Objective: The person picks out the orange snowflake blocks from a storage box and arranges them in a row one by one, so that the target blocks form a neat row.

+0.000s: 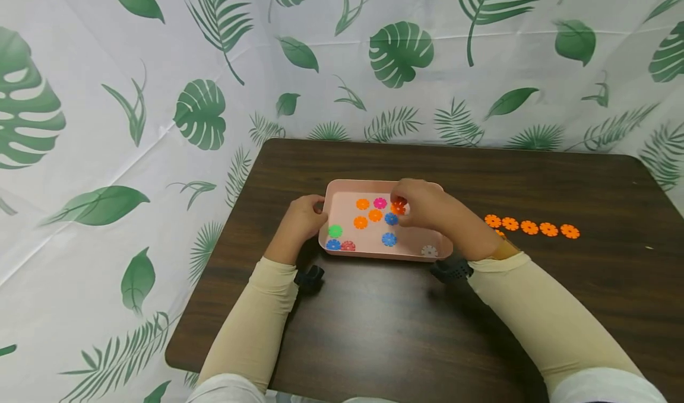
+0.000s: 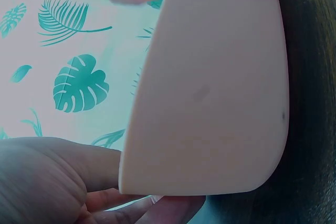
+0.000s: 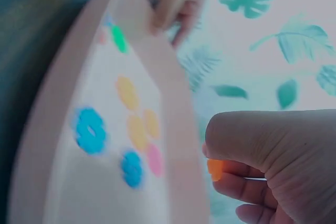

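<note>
- While the left hand grips the left rim of the pink tray, the head view shows the right hand pinching an orange disc over the tray's right half. The tray sits well inside the edges of the table, with dark top between it and the near edge; a row of orange discs lies to its right, apart.
- In the left wrist view, thumb and fingers hold the tray's end.
- In the right wrist view, blurred blue discs lie apart on the tray's floor.
</note>
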Tool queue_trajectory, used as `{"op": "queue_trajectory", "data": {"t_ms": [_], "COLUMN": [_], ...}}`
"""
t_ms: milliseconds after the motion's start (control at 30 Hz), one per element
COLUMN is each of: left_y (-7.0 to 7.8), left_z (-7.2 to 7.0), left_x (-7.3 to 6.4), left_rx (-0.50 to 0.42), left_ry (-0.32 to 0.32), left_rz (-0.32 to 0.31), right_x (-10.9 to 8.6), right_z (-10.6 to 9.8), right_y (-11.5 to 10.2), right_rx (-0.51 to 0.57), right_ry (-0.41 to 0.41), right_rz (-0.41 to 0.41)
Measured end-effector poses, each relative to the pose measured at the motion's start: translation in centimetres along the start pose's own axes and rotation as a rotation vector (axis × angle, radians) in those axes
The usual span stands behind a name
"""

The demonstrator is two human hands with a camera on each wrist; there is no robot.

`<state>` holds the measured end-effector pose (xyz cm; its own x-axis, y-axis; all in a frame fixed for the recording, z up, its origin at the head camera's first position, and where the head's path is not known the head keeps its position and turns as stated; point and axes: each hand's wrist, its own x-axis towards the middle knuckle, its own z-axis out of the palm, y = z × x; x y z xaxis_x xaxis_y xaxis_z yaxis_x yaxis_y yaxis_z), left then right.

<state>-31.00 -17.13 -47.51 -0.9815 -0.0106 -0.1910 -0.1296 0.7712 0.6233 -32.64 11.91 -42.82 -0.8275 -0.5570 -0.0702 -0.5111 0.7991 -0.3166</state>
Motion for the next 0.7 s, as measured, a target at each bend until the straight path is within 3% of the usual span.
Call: {"op": "queue_trajectory", "data": {"t_ms": [233,367,500,700], "left_y": [-0.2,-0.1,-0.1,0.2], "left_z": [-0.2,-0.2,-0.2,-0.2], "left_x": [0.0,0.0,0.1,0.1], "left_rx": [0.003,0.002,-0.005,-0.012], "left_ry": [0.003,-0.005,-0.013,-0.027], "left_rz": [0.005,-0.005,-0.016,-0.031], "right_x": [-4.9,-8.0,-10.9,-14.4], "right_z": [-4.3,-5.8,-6.0,-4.0], "right_y": [3.5,6.0,9.1,13.6], "right_rx": [0.028,0.0,-0.033,-0.064], "right_ry": [0.13,0.143,0.132,0.096], "right_rz": [0.006,0.062,0.138,0.2]}}
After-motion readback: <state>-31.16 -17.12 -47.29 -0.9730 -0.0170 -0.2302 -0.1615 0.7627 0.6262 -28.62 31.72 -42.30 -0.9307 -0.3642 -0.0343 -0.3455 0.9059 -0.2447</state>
